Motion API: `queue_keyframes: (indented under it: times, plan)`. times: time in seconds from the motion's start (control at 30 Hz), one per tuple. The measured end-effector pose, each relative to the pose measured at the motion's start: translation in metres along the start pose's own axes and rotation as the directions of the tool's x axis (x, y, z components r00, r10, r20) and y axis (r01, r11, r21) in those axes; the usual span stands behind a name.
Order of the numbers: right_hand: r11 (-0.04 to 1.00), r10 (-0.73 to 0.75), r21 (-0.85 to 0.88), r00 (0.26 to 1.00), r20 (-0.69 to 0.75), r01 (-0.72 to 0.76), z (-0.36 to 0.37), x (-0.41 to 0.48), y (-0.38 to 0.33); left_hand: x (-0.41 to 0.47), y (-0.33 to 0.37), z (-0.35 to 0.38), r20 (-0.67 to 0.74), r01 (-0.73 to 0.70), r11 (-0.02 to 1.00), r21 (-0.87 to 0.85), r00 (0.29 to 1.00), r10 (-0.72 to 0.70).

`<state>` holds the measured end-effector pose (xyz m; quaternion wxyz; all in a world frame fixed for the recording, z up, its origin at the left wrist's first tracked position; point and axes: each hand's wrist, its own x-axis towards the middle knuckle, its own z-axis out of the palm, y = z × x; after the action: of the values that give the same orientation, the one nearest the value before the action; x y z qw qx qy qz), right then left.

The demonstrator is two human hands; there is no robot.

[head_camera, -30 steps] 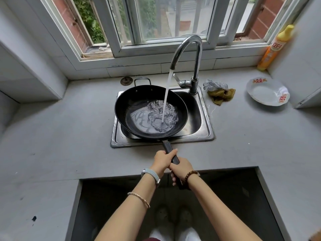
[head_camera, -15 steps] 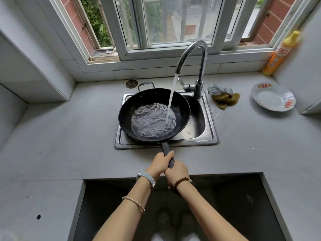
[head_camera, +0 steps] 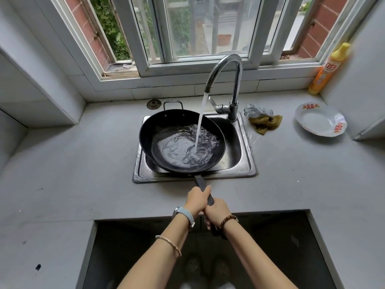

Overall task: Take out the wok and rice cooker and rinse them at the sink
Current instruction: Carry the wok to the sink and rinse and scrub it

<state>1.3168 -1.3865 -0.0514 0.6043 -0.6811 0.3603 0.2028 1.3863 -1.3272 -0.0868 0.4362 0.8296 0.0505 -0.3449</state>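
The left hand (head_camera: 196,200) and right hand (head_camera: 216,211) grip the handle (head_camera: 200,181) of the big round black metal wok (head_camera: 150,130) over the shiny steel sink (head_camera: 249,163). Water (head_camera: 179,148) pours in, so it could get heavy and tip.

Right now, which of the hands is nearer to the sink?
Left. The left hand grips the wok handle just in front of the sink; the right hand grips it behind, farther back.
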Motion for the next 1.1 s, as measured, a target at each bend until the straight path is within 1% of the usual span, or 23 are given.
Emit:
queue_keyframes:
  times: [0.1,0.2,0.3,0.4,0.5,0.57,0.63,0.77,0.93,1.03,1.1]
  plan:
    - [0.993,-0.016,-0.118,0.998,-0.065,0.008,0.012,0.002,-0.003,-0.003,-0.003,-0.01,0.032,-0.004,0.996,-0.085,0.999,0.007]
    - [0.976,-0.059,-0.218,0.988,-0.14,0.028,0.029,0.002,-0.007,-0.005,-0.009,-0.025,0.073,-0.028,0.992,-0.126,0.997,0.037]
    - [0.964,-0.102,-0.262,0.972,-0.211,0.045,0.044,-0.001,-0.011,-0.006,-0.014,-0.038,0.116,-0.037,0.975,-0.219,0.991,0.063]
    - [0.96,-0.124,-0.273,0.965,-0.232,0.057,0.051,-0.002,-0.013,-0.009,-0.016,-0.043,0.139,-0.028,0.959,-0.281,0.988,0.07]
    - [0.965,-0.117,-0.252,0.975,-0.189,0.067,0.047,-0.004,-0.013,-0.008,-0.017,-0.043,0.133,-0.032,0.966,-0.256,0.989,0.068]
    - [0.981,-0.079,-0.188,0.987,-0.14,0.052,0.04,-0.004,-0.012,-0.007,-0.015,-0.038,0.116,-0.039,0.977,-0.212,0.991,0.065]
    - [0.99,-0.046,-0.135,0.994,-0.1,0.033,0.031,-0.003,-0.008,-0.006,-0.012,-0.03,0.086,-0.049,0.989,-0.137,0.994,0.061]
    - [0.996,0.004,-0.088,0.999,-0.045,-0.007,0.012,-0.001,-0.002,-0.006,-0.003,-0.012,0.02,-0.03,0.999,0.013,0.999,0.03]
    - [0.997,0.009,-0.08,1.0,0.009,-0.008,-0.001,-0.006,-0.003,-0.004,0.0,-0.003,0.001,-0.029,0.998,0.047,1.0,0.029]
    - [0.998,-0.016,-0.063,1.0,-0.009,0.015,0.004,-0.005,-0.003,-0.004,-0.002,-0.005,0.009,-0.033,0.999,0.014,0.999,0.033]
    - [0.997,-0.023,-0.076,0.999,-0.032,0.021,0.01,-0.005,-0.004,-0.005,-0.004,-0.01,0.024,-0.024,0.999,-0.043,0.999,0.025]
